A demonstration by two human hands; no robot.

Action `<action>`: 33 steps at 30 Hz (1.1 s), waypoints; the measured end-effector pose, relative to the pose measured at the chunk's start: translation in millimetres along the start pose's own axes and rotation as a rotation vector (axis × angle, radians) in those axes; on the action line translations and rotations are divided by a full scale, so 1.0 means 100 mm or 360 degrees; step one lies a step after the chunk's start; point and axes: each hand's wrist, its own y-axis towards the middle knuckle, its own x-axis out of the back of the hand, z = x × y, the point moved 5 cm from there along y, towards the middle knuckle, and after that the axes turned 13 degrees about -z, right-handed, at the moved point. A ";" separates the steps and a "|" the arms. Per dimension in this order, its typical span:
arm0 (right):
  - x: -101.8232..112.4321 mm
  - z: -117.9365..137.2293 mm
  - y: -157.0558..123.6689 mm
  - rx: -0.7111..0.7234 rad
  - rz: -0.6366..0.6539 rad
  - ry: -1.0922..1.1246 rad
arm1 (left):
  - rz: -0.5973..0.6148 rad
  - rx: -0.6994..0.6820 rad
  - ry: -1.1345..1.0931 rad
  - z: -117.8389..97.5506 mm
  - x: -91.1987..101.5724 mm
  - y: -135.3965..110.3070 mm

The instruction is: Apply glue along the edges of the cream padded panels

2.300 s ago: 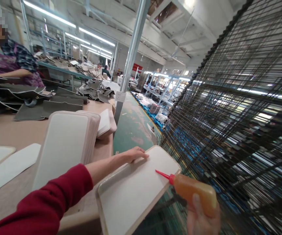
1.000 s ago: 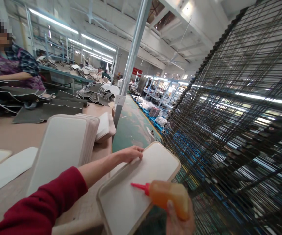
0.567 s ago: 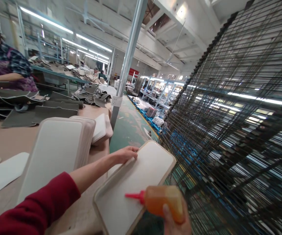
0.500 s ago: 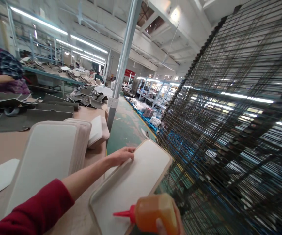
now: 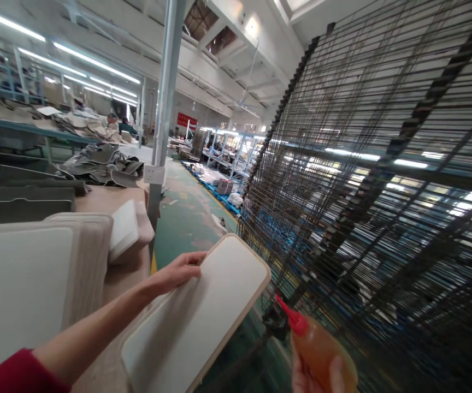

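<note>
My left hand grips the upper left edge of a white rectangular panel with rounded corners and a beige rim. The panel is tilted, its white face turned up towards me. At the lower right, my right hand is wrapped round a squeeze bottle of amber liquid with a red pointed nozzle. The nozzle points up and left, apart from the panel's right edge. Part of the right hand is cut off by the bottom of the view.
A stack of similar panels stands on the table at the left, with smaller white pieces behind. Dark grey sheets lie further back. A metal post rises at the table's end. A tall wire rack fills the right side.
The bottle has moved right, off the panel's face, and its nozzle has swung from pointing left to up and left. My view has turned right; the left hand keeps its hold.
</note>
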 end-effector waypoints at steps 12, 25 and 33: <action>-0.21 0.72 0.19 -0.0275 -0.0306 0.0250 | 0.0308 0.0096 0.0368 -0.16 -0.21 -0.08; -0.55 1.09 0.47 0.0184 0.0425 -0.0156 | 0.0665 0.0392 0.0408 -0.16 -0.47 -0.13; -0.31 1.04 0.50 0.0128 0.0443 -0.0287 | 0.0589 0.0343 0.0378 -0.15 -0.38 -0.11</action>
